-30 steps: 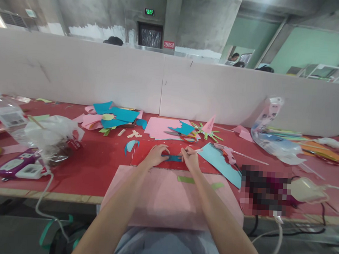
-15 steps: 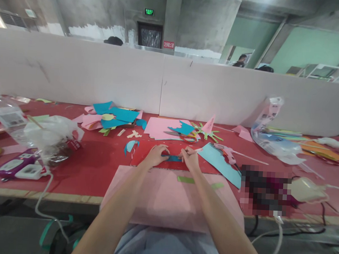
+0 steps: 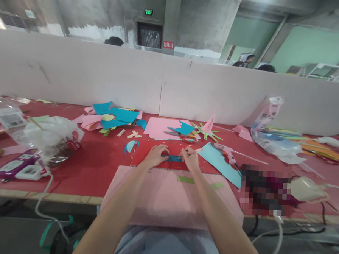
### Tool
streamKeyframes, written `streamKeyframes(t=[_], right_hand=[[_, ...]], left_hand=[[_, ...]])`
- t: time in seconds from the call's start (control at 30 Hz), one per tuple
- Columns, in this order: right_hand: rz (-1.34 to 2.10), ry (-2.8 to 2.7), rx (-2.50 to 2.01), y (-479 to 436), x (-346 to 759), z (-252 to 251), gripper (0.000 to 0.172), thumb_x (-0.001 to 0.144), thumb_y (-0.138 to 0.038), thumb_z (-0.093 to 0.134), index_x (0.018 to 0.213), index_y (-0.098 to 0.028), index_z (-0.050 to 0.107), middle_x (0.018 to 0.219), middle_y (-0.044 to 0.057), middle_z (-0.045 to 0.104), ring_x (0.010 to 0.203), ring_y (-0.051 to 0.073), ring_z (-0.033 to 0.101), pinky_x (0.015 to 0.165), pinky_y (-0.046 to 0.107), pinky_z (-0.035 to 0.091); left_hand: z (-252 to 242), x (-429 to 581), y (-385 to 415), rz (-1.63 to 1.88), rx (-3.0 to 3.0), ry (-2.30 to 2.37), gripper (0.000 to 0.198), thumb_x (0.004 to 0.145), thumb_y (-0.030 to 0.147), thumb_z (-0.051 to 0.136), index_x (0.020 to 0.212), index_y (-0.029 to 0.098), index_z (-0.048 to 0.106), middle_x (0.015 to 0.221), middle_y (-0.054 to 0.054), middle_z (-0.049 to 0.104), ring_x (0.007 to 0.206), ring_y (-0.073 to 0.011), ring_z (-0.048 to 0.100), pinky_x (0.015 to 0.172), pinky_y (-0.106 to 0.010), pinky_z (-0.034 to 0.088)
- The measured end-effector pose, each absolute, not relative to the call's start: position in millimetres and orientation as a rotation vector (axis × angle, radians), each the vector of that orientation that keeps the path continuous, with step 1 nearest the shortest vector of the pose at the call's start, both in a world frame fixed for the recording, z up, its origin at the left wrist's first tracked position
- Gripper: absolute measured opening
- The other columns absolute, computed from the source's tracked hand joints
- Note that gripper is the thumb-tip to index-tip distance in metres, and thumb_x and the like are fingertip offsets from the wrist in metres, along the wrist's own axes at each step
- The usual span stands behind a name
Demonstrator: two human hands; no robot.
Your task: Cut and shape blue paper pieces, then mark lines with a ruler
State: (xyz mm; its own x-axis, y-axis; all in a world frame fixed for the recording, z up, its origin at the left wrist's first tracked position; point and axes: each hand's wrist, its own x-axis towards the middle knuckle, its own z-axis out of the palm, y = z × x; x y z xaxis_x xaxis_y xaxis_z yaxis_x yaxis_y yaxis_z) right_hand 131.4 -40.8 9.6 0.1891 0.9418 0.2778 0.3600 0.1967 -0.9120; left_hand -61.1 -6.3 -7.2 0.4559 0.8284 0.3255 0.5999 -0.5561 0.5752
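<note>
My left hand (image 3: 154, 155) and my right hand (image 3: 189, 158) meet over a dark red card (image 3: 145, 148) on the red table (image 3: 93, 168). Between them lies a small blue paper strip (image 3: 173, 158); both hands pinch its ends, fingers curled. A large pink sheet (image 3: 166, 197) lies under my forearms and hangs over the table's front edge. A small green strip (image 3: 185, 179) rests on the pink sheet by my right wrist.
Scissors (image 3: 180, 135) lie on pink paper beyond my hands, a glue gun (image 3: 226, 152) on a light blue sheet (image 3: 217, 161) to the right. Blue and pink scraps (image 3: 113, 118) sit at back left, plastic bags (image 3: 48, 134) left, a paper pack (image 3: 273, 142) right. A board wall (image 3: 171, 85) backs the table.
</note>
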Motion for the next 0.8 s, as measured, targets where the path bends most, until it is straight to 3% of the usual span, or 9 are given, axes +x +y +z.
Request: streamKeyframes(t=[0.23,0.57,0.8], right_hand=[[0.614,-1.422,-1.430,-37.0,134.3,5.8,0.021,0.072,-0.031,0.046,0.056,-0.024,0.033,0.043,-0.003,0.056,0.048,0.016,0.061,0.045,0.021,0.040],[0.691,-1.300,-1.356,-40.6,130.4,9.7,0.024,0.072,-0.037,0.048,0.056,-0.025,0.034,0.035,-0.006,0.042,0.051,0.018,0.063,0.044,0.022,0.047],[0.680,-1.326,-1.377,-37.4,132.8,5.1,0.023,0.073,-0.035,0.048,0.057,-0.025,0.035,0.038,-0.005,0.048,0.052,0.018,0.064,0.044,0.021,0.047]], left_hand=[[-7.0,-60.7,-7.2,0.839,2.328,1.206,0.013,0.077,0.025,0.064,0.090,0.025,0.065,0.123,-0.003,0.058,0.119,-0.0223,0.050,0.107,-0.042,0.032],[-6.0,-60.6,-7.0,0.827,2.331,1.212,0.013,0.077,0.024,0.063,0.090,0.024,0.065,0.124,-0.004,0.058,0.119,-0.0216,0.050,0.107,-0.041,0.033],[-6.5,-60.3,-7.0,0.832,2.326,1.210,0.013,0.077,0.024,0.064,0.090,0.024,0.065,0.124,-0.004,0.058,0.121,-0.0221,0.049,0.107,-0.041,0.032]])
